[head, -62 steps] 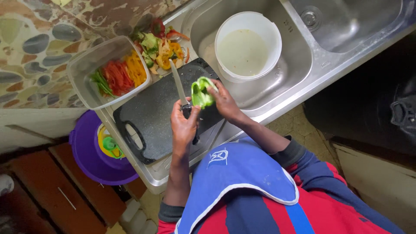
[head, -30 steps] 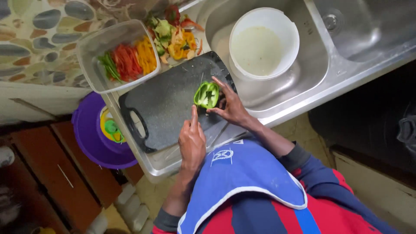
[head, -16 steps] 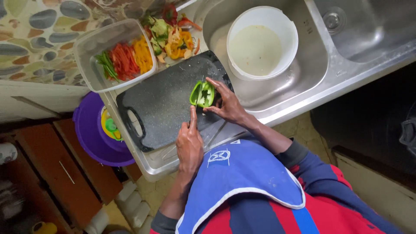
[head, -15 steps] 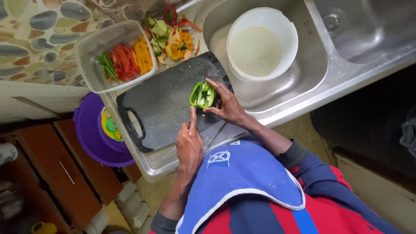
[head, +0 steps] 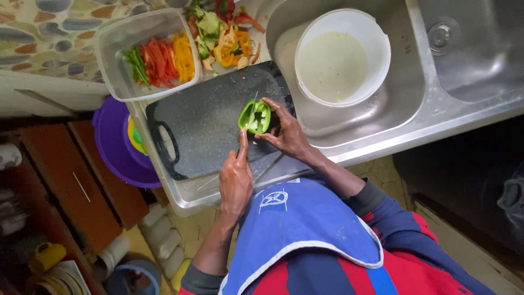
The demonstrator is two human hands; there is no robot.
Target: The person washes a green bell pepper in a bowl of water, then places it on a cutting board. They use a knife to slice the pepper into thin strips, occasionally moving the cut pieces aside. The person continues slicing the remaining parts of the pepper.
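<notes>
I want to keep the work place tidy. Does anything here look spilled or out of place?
Mostly tidy. One thing stands out: a loose heap of pepper scraps lies straight on the steel sink top behind the black cutting board, beside the clear tub of cut strips, not in any container.

- Setting: a home kitchen, seen from above at the counter's edge.
- A stainless steel double sink (head: 436,117) is set into the counter, with a white bucket (head: 343,54) standing in one basin.
- A dark cutting board (head: 207,120) lies on the sink's drainboard, bearing a halved green pepper (head: 254,117).
- A clear plastic container (head: 146,52) holds sliced green, red and yellow peppers; vegetable scraps (head: 224,30) lie beside it.
- A counter surface with a pebble pattern (head: 54,33) adjoins the sink.
- A purple basin (head: 117,150) sits below, near wooden shelving (head: 60,191).
</notes>
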